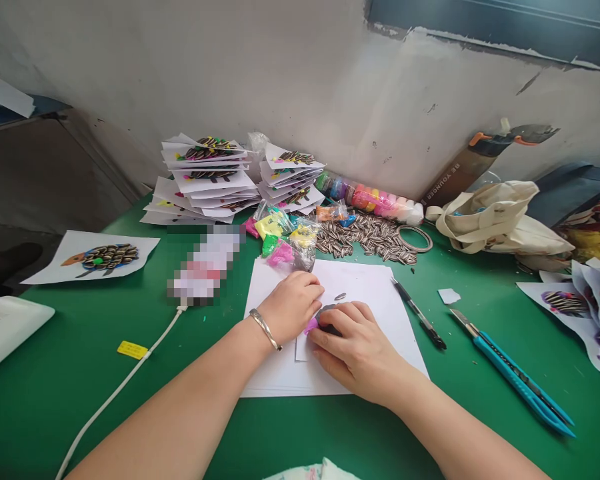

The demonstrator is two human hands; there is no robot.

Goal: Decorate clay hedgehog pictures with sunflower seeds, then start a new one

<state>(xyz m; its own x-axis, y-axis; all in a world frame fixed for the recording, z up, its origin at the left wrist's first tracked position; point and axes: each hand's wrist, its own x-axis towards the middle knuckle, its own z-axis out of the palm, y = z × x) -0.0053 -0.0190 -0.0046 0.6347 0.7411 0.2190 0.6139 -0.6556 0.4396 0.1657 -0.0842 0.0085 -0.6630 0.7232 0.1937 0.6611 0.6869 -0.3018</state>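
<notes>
On a stack of white paper, my two hands work close together over a small card. The card carries grey modelling clay with a pink-purple piece of clay at its left end. My right hand has its fingers bent and closed on the clay, covering most of it. My left hand wears a bangle at the wrist; its fingers curl together at the clay's left side, and their tips are partly hidden. One sunflower seed lies just beyond the right fingers.
Behind the paper are bagged coloured clay and a seed pile. Stacks of seed pictures stand at the back. To the right lie a pen and a blue cutter, blade exposed. A white cable crosses the left side.
</notes>
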